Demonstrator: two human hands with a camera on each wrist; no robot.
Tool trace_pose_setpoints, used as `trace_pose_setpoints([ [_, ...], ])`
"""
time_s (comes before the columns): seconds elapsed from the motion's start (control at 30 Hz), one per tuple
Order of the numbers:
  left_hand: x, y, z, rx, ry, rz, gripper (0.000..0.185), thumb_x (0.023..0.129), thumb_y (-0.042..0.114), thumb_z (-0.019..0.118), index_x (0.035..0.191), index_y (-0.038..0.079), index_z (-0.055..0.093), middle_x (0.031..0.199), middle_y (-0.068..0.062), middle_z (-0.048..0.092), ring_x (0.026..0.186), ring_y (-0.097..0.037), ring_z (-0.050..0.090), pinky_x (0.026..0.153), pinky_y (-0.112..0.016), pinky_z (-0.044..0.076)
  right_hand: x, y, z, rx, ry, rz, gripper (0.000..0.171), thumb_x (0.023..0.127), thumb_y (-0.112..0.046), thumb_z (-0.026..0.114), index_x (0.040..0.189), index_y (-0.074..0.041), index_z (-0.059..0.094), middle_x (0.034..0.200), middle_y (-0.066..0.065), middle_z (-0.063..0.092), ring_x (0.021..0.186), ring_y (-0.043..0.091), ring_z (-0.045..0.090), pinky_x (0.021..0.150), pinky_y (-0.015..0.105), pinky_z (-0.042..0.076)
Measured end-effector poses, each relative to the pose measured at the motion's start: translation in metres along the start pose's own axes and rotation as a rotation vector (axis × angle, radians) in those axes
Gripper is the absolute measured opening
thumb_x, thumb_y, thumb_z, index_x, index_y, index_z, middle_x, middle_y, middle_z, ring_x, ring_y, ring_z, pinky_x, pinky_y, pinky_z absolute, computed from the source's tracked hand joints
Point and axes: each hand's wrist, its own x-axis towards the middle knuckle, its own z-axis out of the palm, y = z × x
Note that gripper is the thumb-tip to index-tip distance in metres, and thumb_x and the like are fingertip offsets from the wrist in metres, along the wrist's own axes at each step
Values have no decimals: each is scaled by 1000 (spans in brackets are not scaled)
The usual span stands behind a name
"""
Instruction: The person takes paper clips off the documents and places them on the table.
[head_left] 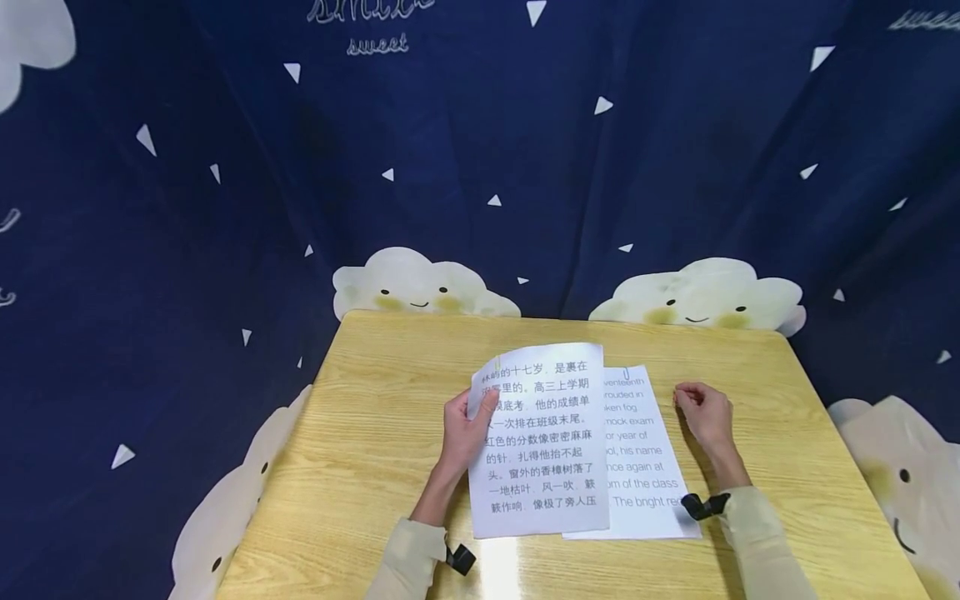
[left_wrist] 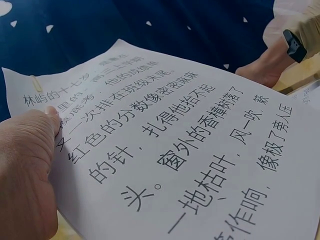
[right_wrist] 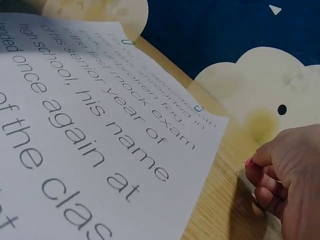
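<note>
My left hand (head_left: 467, 427) grips the left edge of a paper sheet (head_left: 543, 467) printed with Chinese characters, thumb on its face. The paper is raised off the table and bends near its top, where a yellow paper clip (left_wrist: 37, 83) sits. Partly behind it, a sheet with English text (head_left: 645, 450) lies on the table; a green paper clip (right_wrist: 128, 42) and a blue paper clip (right_wrist: 198, 108) are on its top edge. To its right, my right hand (head_left: 705, 414) pinches a small pink paper clip (right_wrist: 249, 161) between thumb and forefinger, most of it hidden.
Both hands are over a light wooden table (head_left: 375, 392). A dark blue curtain (head_left: 450, 125) with white triangles and smiling clouds hangs behind and around it. Each wrist wears a black camera band (head_left: 705, 506).
</note>
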Motion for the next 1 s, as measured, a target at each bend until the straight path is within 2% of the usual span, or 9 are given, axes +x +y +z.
trace_pose_setpoints([
  [0.27, 0, -1, 0, -6, -23, 19, 25, 106, 19, 65, 114, -4, 73, 87, -24, 76, 60, -23, 74, 49, -35, 61, 1, -2, 6, -19, 16, 27, 20, 99, -9, 71, 113, 4, 76, 103, 22, 75, 81, 15, 65, 61, 9, 46],
  [0.63, -2, -1, 1, 0, -32, 17, 26, 106, 21, 65, 114, -2, 73, 86, -23, 76, 60, -23, 74, 48, -34, 61, 1, -4, 15, -127, 93, -12, 19, 93, -3, 66, 107, 5, 76, 94, 21, 74, 81, 27, 66, 61, 15, 41],
  [1.0, -2, -2, 1, 7, -16, 6, 25, 106, 19, 65, 113, -3, 73, 85, -22, 75, 59, -21, 73, 49, -32, 60, 2, -1, 17, -132, 171, -42, 19, 92, 0, 61, 104, 8, 74, 94, 25, 72, 84, 38, 65, 71, 40, 47],
])
